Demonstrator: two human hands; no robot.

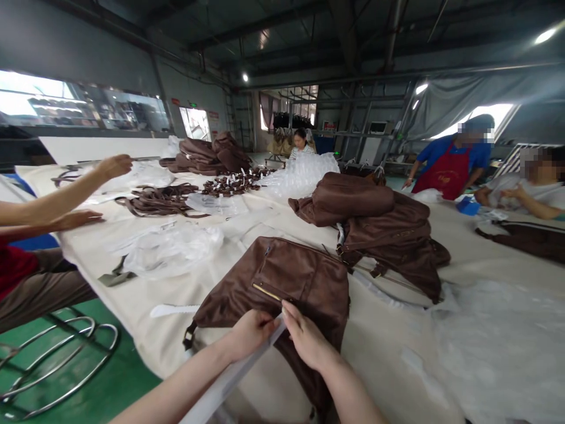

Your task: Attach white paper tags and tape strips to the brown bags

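A brown leather-look bag (282, 277) with a gold zipper lies flat on the cloth-covered table in front of me. Over its lower edge, my left hand (252, 334) pinches a long white strip (233, 374), whose material I cannot make out. The strip slants down past my left forearm to the bottom of the view. At its upper end my right hand (309, 337) closes on it, fingers held together, close to the left fingertips. Below the hands the bag's brown strap (296, 368) hangs toward me. A metal buckle (189, 334) shows at the bag's left corner.
Stacked brown bags (375, 218) stand behind on the right. Clear plastic wrapping (176, 250) lies left, and more plastic film (498, 335) right. Brown straps (159, 199) are piled farther back. A co-worker's arms (79, 194) reach in from the left; other people work around the table.
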